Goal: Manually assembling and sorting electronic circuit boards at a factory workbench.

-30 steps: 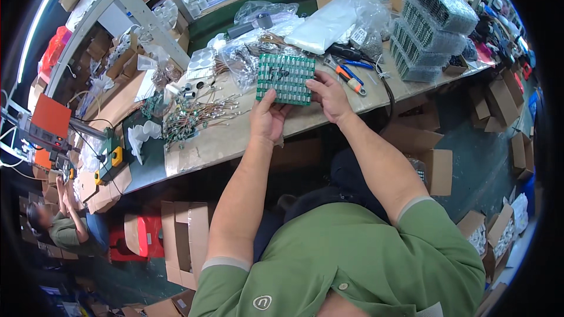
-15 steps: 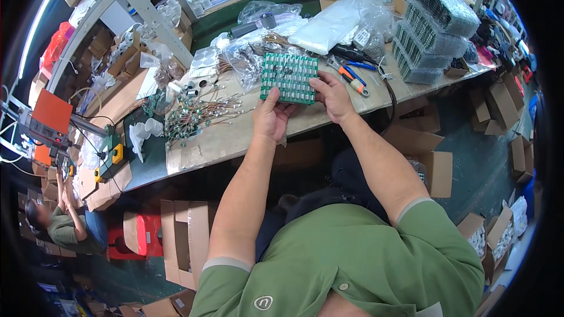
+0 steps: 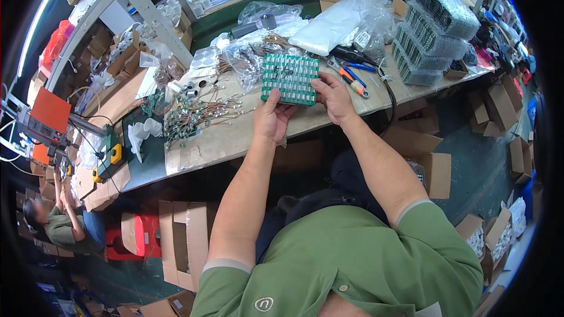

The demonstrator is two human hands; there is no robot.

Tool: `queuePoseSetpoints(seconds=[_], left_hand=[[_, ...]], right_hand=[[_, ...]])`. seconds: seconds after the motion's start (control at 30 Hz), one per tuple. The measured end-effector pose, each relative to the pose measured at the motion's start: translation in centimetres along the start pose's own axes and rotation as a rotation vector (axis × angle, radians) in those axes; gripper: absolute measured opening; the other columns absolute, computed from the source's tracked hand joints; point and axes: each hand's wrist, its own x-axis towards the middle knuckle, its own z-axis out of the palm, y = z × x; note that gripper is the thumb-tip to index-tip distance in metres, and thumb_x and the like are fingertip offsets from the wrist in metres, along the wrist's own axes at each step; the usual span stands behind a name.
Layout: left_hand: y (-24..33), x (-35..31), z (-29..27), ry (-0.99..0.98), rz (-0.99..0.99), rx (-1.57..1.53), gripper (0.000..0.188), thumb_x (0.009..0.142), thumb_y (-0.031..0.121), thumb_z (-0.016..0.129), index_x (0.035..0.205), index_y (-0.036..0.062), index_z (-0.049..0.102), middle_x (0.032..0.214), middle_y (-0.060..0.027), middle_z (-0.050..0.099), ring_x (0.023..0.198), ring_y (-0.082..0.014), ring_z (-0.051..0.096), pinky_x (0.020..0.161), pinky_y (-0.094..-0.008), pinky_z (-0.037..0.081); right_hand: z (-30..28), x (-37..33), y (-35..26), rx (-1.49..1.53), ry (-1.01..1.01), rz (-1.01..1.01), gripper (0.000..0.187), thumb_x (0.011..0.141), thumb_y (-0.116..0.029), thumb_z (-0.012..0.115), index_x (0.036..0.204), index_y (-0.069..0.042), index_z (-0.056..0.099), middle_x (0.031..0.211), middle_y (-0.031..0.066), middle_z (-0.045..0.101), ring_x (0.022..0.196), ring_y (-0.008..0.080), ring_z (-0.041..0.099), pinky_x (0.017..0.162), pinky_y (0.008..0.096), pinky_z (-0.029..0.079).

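Observation:
Between my two hands I hold up a green circuit board panel with rows of small pale, shiny parts across its face. My left hand grips its lower left corner, thumb on the face and fingers underneath. My right hand pinches its right edge, the thumb pressed over the front. The panel sits above the near edge of the workbench. To its left lies a heap of small boards with brown wires. Orange-handled pliers rest just right of the panel.
Bubble-wrapped stacks of green panels stand at the bench's right. A white plastic bag lies behind the panel. An orange-and-grey machine is at far left, near a seated person. Cardboard boxes stand below the bench.
The panel and both hands keep practically the same place and grip. The whole view has shifted very slightly.

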Motion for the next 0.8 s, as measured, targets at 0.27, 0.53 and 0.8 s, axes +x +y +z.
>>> queuePoseSetpoints(seconds=[0.27,0.53,0.8], left_hand=[[-0.2,0.1,-0.5,-0.074,0.015,-0.044,0.032,0.101,0.013,0.070,0.130,0.0028,0.063,0.118,-0.0146,0.074,0.106,-0.0293,0.073,0.102,-0.0484,0.058],[-0.2,0.4,-1.3,-0.103,0.030,-0.025,0.037,0.101,0.015,0.068,0.134,0.0005,0.060,0.125,-0.0168,0.072,0.114,-0.0332,0.071,0.109,-0.0528,0.053],[-0.6,0.0,-1.9,-0.137,0.009,-0.041,0.040,0.100,0.011,0.067,0.138,0.0015,0.059,0.129,-0.0164,0.071,0.120,-0.0338,0.068,0.113,-0.0550,0.049]], right_hand=[[-0.6,0.1,0.2,0.039,-0.053,-0.022,0.042,0.097,-0.006,0.072,0.138,0.001,0.061,0.111,0.0104,0.071,0.088,0.0145,0.066,0.077,0.0249,0.055],[-0.3,0.0,0.0,0.048,-0.051,-0.010,0.044,0.097,-0.004,0.071,0.139,0.001,0.061,0.113,0.0106,0.071,0.091,0.0151,0.066,0.080,0.0256,0.055],[-0.7,-1.0,-0.1,0.077,-0.057,-0.012,0.047,0.095,-0.002,0.070,0.141,-0.001,0.060,0.120,0.0124,0.071,0.100,0.0183,0.068,0.090,0.0280,0.056]])
